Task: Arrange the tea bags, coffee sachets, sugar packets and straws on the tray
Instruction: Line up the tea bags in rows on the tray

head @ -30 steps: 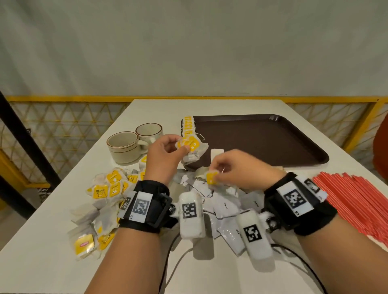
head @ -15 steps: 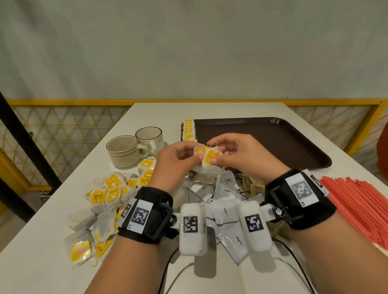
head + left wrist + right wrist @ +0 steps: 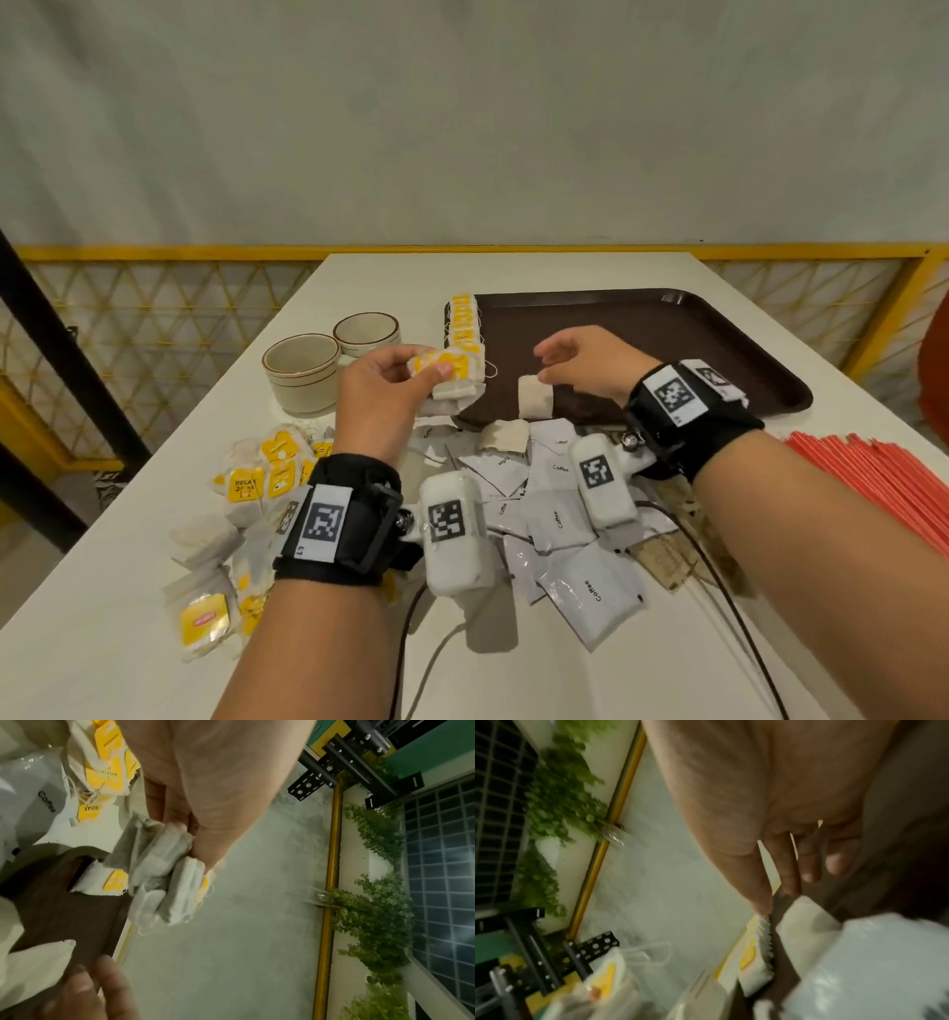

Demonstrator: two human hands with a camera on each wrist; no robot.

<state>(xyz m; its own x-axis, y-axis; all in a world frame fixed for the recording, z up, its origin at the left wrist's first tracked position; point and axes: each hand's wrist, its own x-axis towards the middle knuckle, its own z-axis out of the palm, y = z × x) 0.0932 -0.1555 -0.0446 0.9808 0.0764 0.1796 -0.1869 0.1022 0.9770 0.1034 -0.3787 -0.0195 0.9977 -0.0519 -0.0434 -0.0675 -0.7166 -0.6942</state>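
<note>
Item: small stack of white paper tea bags with yellow tags (image 3: 452,377), pinched between thumb and fingers of the left hand (image 3: 382,395), held above the near left corner of the dark brown plastic tray (image 3: 719,329). Right hand (image 3: 585,367): fingers loosely spread, holding nothing, just over a lone white tea bag (image 3: 535,403) lying on the tray. Row of tea bags (image 3: 463,321) along the tray's left edge. Risk: loose stack may fan and slip; dangling strings could snag.

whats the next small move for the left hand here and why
Probably carry the stack of tea bags in the left hand onto the tray, at the near end of the tea bag row along its left edge. The grip is already full, and the right hand holds nothing.
</note>
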